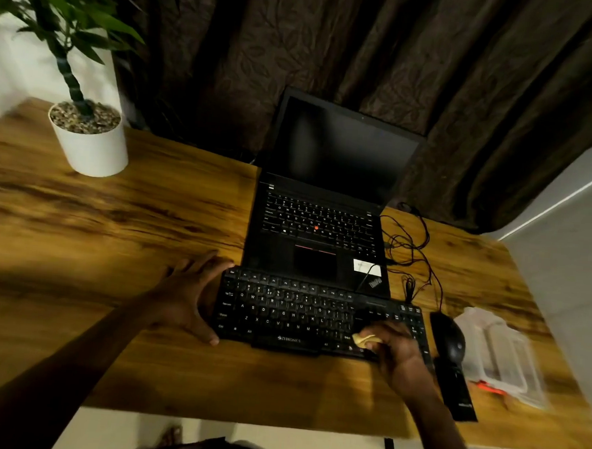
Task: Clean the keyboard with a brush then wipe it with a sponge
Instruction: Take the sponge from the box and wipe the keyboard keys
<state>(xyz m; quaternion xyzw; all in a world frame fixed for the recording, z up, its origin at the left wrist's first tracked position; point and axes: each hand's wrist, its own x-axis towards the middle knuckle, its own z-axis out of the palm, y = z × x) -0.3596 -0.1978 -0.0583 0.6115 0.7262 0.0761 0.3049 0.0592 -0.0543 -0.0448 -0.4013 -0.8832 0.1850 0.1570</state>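
A black external keyboard (291, 312) lies on the wooden desk in front of an open laptop. My left hand (189, 297) clasps the keyboard's left end, thumb at the front edge and fingers at the back corner. My right hand (396, 352) is closed around a small yellow sponge (363, 339) and presses it on the keys at the keyboard's lower right. Most of the sponge is hidden under my fingers. I see no brush that I can make out for certain.
A black laptop (319, 226) stands open behind the keyboard, with tangled cables (409, 247) to its right. A black mouse (448, 337), a flat black object (458, 393) and a clear plastic container (500, 353) lie right of the keyboard. A potted plant (88, 140) stands back left.
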